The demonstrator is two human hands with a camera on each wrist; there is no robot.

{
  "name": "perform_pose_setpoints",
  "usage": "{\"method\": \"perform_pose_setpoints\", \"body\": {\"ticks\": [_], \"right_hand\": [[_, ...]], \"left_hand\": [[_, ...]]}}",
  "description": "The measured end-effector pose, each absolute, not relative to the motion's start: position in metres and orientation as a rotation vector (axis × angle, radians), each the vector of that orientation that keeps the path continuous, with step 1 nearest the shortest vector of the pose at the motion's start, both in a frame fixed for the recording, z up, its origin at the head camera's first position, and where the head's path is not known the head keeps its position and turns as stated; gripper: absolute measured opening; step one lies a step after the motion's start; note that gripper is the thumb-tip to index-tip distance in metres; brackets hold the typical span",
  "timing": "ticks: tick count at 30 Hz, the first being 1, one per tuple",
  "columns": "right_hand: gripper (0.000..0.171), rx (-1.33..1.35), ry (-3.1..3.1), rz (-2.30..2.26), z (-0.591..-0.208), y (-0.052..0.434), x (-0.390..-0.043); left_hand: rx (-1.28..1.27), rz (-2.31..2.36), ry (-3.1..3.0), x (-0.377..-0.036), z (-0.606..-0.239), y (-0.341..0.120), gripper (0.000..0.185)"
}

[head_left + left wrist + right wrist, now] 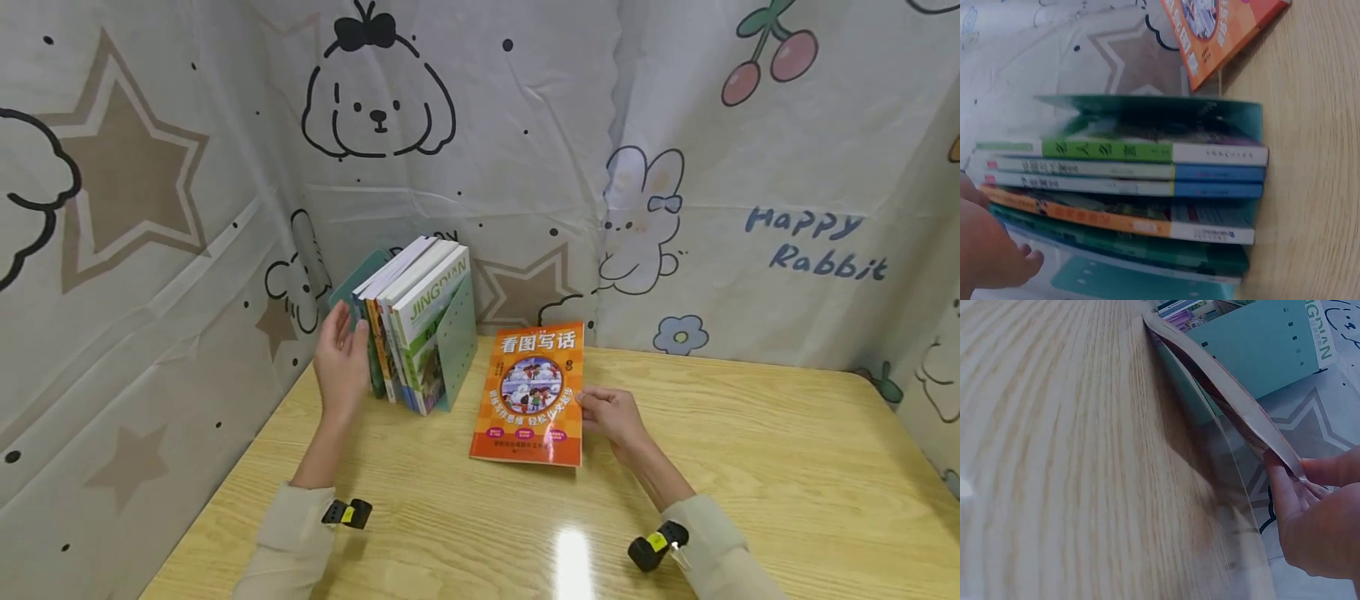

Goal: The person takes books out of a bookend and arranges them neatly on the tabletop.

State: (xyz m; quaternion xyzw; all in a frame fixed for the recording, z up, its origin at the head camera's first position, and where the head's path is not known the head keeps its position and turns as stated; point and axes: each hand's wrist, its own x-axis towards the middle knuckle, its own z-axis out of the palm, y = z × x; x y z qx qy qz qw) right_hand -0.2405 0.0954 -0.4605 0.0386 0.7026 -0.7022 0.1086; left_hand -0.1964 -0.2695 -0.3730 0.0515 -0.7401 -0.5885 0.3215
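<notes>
Item one: an orange book (531,393), front cover up, which I see lying on the wooden bench (750,467) just right of the book stand, its far edge near the curtain. From the right wrist view its near edge is lifted off the bench, the cover bowed. My right hand (609,414) pinches that book's right edge, thumb on top and fingers (1285,494) tucked beneath. Item two: a row of books (408,329) standing spine-out and leaning left inside a teal stand (456,337) with punched holes, at the back left of the bench; the rightmost white spine reads JINGDIAN. The left wrist view shows green, blue, orange and teal spines pressed together. My left hand (341,362) lies flat against the left side of this row, fingers straight and pointing up, gripping nothing. Item three: a printed curtain (675,167) behind and to the left, showing a dog, rabbit, stars, cherries and the words Happy Rabbit.
</notes>
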Motion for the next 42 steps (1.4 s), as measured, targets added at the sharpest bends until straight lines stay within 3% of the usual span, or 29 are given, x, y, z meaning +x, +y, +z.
{"method": "perform_pose_setpoints", "body": {"ticks": [10,21,31,42], "right_hand": [[0.028,0.153,2.048,-2.027,-0.466,0.088,-0.248],[0.032,0.189,2.072,-1.908,-0.472,0.084,-0.258],[0.023,0.224,2.18,-1.79,-0.473,0.079,-0.261],[0.022,0.224,2.189,-1.782,-0.473,0.079,-0.263]], "left_hand": [[0.163,-1.672,-2.127,-0.208,-0.382,-0.29,0.057],[0.1,-1.483,-2.27,-0.213,-0.39,-0.297,0.056],[0.073,-1.337,-2.294,-0.216,-0.391,-0.301,0.049],[0.218,-1.352,-2.117,-0.217,-0.389,-0.304,0.039]]}}
